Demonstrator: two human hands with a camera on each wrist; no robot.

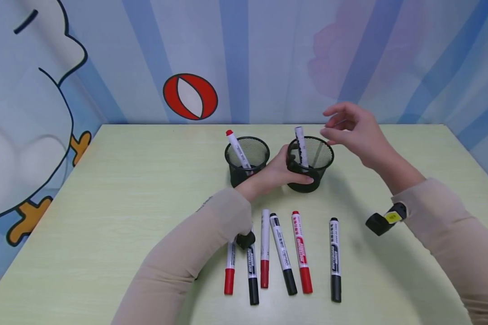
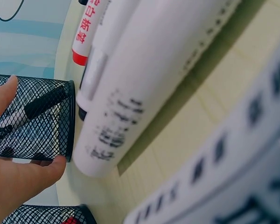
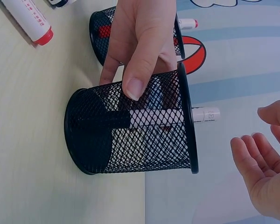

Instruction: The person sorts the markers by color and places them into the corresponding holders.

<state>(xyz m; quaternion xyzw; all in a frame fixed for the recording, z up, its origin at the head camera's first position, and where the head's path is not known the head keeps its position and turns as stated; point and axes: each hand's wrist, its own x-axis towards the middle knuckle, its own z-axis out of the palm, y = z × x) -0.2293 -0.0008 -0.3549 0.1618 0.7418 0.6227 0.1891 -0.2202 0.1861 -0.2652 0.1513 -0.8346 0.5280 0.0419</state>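
Left cup and right cup are showing black mesh. Red-ended markers and black-ended markers are showing white barrels with printing. Worktop is showing pale yellow-green. Backdrop is showing blue stripes; its ball is showing red and white, outlined black. Sleeves are showing beige.

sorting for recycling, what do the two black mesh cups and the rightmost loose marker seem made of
Left cup and right cup: probably black-coated metal wire, given the see-through diamond mesh and solid rims. Rightmost loose marker: likely smooth plastic, given its printed white barrel and black cap.
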